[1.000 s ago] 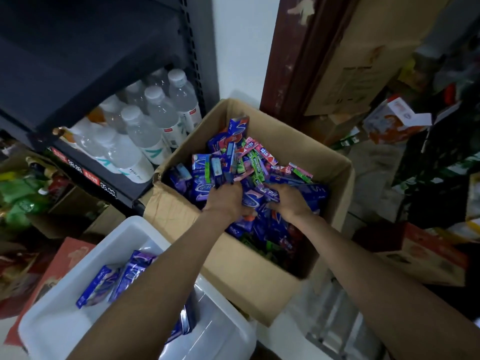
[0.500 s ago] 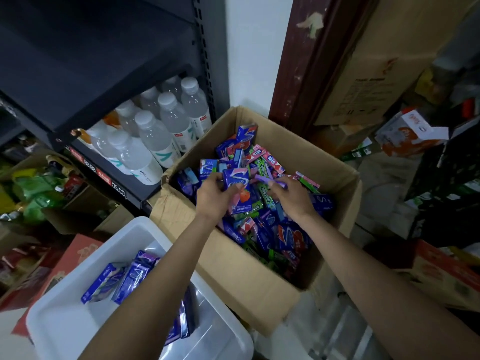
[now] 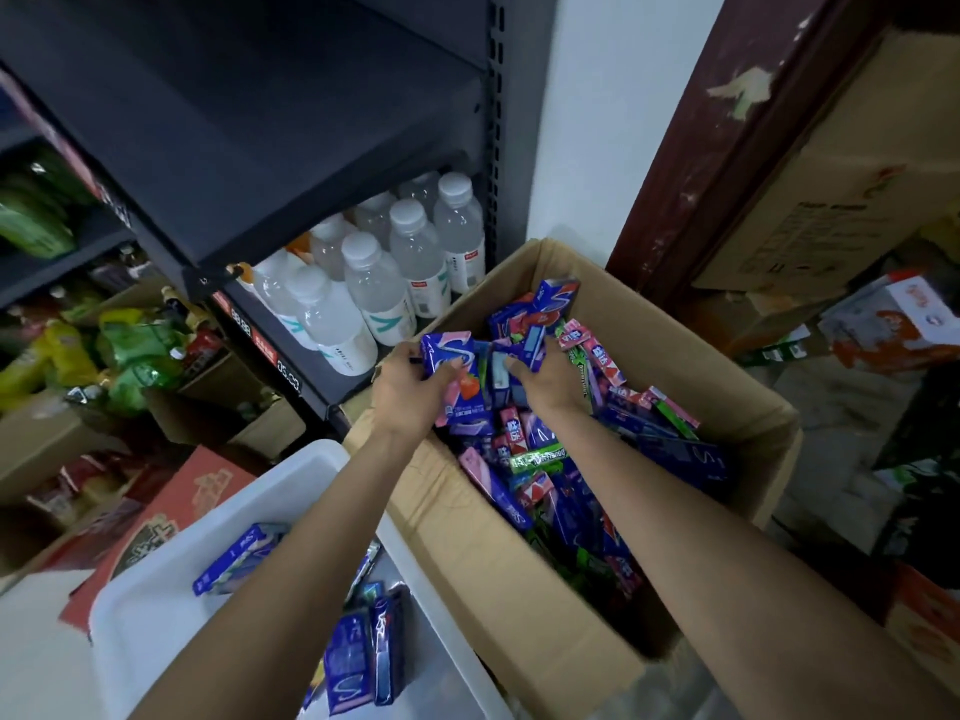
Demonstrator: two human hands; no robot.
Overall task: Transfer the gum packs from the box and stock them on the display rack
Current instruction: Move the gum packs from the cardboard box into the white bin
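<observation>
From the head view, an open cardboard box (image 3: 670, 376) sits on the floor, heaped with loose gum packs (image 3: 545, 475) in blue, pink and green. Its far left corner lies just beside the dark shelf (image 3: 291, 148) that carries water bottles (image 3: 374, 288), and its near left wall touches a white bin (image 3: 171, 574) holding a few more blue packs (image 3: 358, 652).

Both hands work over the far part of the heap. The left hand (image 3: 410, 389) has its grip around a blue-and-pink pack (image 3: 457, 376), thumb across its face, lifted above the pile. The right hand (image 3: 545, 379) has its grip curled on a small cluster of blue packs (image 3: 524, 345). The box's right half is uncovered, with bare inner wall showing above the packs.
</observation>
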